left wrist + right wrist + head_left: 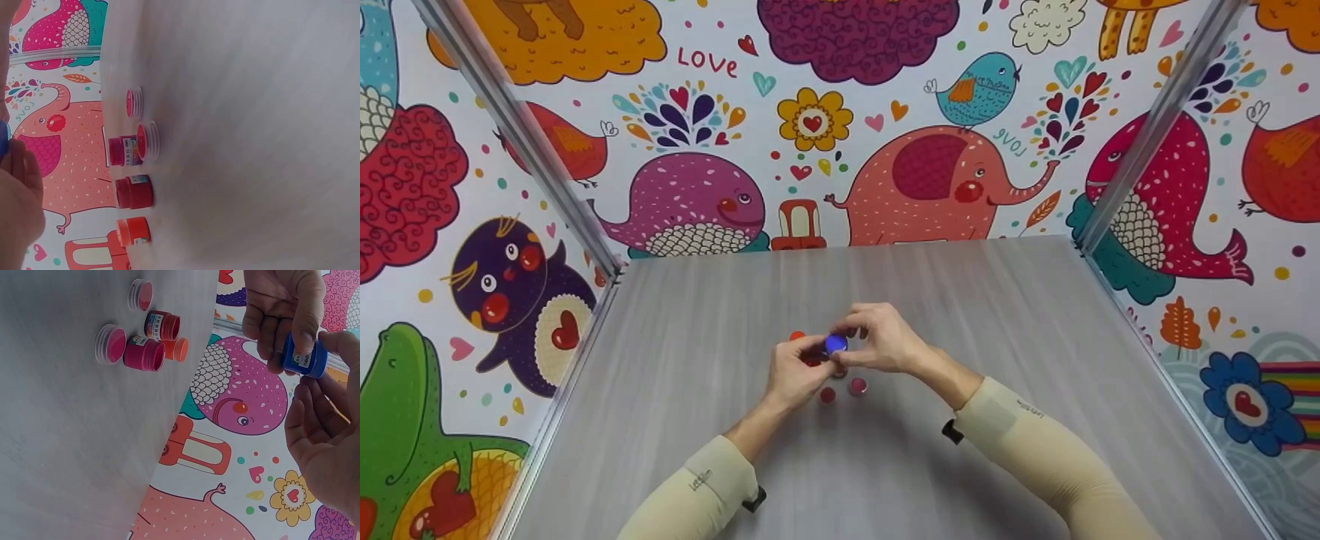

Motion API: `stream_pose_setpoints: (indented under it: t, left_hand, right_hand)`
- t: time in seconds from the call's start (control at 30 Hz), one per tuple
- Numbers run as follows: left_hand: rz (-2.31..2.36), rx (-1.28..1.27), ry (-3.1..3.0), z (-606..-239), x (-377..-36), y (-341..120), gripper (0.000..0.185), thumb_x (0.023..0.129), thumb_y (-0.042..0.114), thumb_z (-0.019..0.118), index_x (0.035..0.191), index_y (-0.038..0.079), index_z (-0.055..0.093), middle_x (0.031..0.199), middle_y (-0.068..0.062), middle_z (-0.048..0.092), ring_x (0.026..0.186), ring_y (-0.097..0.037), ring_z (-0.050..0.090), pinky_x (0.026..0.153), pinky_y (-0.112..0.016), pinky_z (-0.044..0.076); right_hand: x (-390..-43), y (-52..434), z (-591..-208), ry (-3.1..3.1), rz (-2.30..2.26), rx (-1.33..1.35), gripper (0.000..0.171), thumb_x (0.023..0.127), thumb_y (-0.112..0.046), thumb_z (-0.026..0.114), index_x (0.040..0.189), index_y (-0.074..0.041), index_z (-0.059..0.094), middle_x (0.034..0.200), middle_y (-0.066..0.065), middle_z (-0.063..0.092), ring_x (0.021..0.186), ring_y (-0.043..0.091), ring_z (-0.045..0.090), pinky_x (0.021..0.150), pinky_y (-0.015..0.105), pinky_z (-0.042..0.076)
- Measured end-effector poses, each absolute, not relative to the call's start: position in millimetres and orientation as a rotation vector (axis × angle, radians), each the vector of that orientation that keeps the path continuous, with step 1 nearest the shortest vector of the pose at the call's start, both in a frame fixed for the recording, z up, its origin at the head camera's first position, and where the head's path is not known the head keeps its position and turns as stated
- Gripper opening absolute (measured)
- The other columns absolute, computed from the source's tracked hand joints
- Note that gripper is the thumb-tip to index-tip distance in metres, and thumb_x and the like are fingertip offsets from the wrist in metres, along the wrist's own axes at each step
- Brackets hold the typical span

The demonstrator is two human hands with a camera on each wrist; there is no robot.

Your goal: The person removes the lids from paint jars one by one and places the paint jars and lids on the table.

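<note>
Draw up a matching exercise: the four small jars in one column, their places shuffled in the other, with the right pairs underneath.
Jars
1. Small round blue jar with a label
2. Small round orange jar
3. Small round dark red jar
4. Small round magenta jar

Places
A. Left wrist view: partly hidden by a round lid with a clear, ridged rim
B. Held between the left hand and the right hand
C. Left wrist view: between two other jars on the grey, streaked table
D. Left wrist view: lowest in the picture

Pairs: 1-B, 2-D, 3-C, 4-A
</note>
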State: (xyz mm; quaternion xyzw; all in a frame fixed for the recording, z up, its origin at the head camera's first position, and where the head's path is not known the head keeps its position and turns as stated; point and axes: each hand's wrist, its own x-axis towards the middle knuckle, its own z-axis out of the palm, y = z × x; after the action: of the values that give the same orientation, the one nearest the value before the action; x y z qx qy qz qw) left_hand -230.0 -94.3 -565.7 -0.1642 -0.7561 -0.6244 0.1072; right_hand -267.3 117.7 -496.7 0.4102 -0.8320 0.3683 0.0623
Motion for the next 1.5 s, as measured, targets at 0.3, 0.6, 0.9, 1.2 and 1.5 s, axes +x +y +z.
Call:
stream_pose_setpoints:
  t: [0.3, 0.6, 0.9, 1.2, 1.5]
  left_hand:
    - [-1.804, -0.504, -2.225, -567.4, -229.8, -94.0, 0.03, 0.087, 0.007, 0.096, 0.116, 0.003, 0.087, 0.099, -0.016, 0.087, 0.085, -0.015, 0.082, 0.079, -0.039, 0.071]
    - [-1.822, -0.504, -2.225, -566.2, -230.1, -93.4, 0.028, 0.086, 0.008, 0.098, 0.112, 0.008, 0.088, 0.097, -0.013, 0.087, 0.085, -0.018, 0.083, 0.079, -0.041, 0.07]
    - [-1.808, -0.487, -2.244, -568.2, -230.0, -92.0, 0.029, 0.087, 0.011, 0.098, 0.114, 0.008, 0.088, 0.099, -0.012, 0.088, 0.087, -0.015, 0.081, 0.082, -0.04, 0.071]
    - [-1.802, -0.468, -2.285, -563.5, -226.5, -91.6, 0.031, 0.09, 0.014, 0.096, 0.119, 0.01, 0.087, 0.102, -0.011, 0.087, 0.085, -0.011, 0.077, 0.078, -0.035, 0.07]
    - [-1.785, -0.482, -2.281, -564.4, -227.8, -90.7, 0.028, 0.089, 0.01, 0.095, 0.116, 0.01, 0.088, 0.102, -0.011, 0.088, 0.088, -0.02, 0.081, 0.078, -0.032, 0.069]
  right_hand:
    - [-270.2, 119.6, -497.7, -2.513, 1.119, 1.33, 0.03, 0.088, -0.015, 0.085, 0.116, -0.009, 0.087, 0.104, 0.011, 0.081, 0.095, 0.029, 0.077, 0.079, 0.051, 0.067]
    - [-270.6, 120.4, -497.6, -2.481, 1.111, 1.36, 0.03, 0.09, -0.015, 0.083, 0.119, -0.01, 0.087, 0.108, 0.009, 0.082, 0.093, 0.025, 0.076, 0.077, 0.047, 0.066]
    - [-267.9, 123.1, -497.1, -2.515, 1.133, 1.257, 0.045, 0.092, -0.036, 0.088, 0.129, -0.011, 0.083, 0.108, 0.009, 0.082, 0.098, 0.026, 0.076, 0.078, 0.052, 0.066]
    - [-265.2, 124.5, -498.1, -2.544, 1.132, 1.178, 0.036, 0.092, -0.036, 0.094, 0.116, -0.01, 0.085, 0.101, 0.008, 0.081, 0.092, 0.029, 0.075, 0.078, 0.042, 0.064]
    - [-265.2, 123.4, -497.0, -2.545, 1.118, 1.203, 0.029, 0.092, -0.027, 0.094, 0.114, -0.01, 0.086, 0.1, 0.008, 0.081, 0.09, 0.027, 0.074, 0.076, 0.03, 0.058]
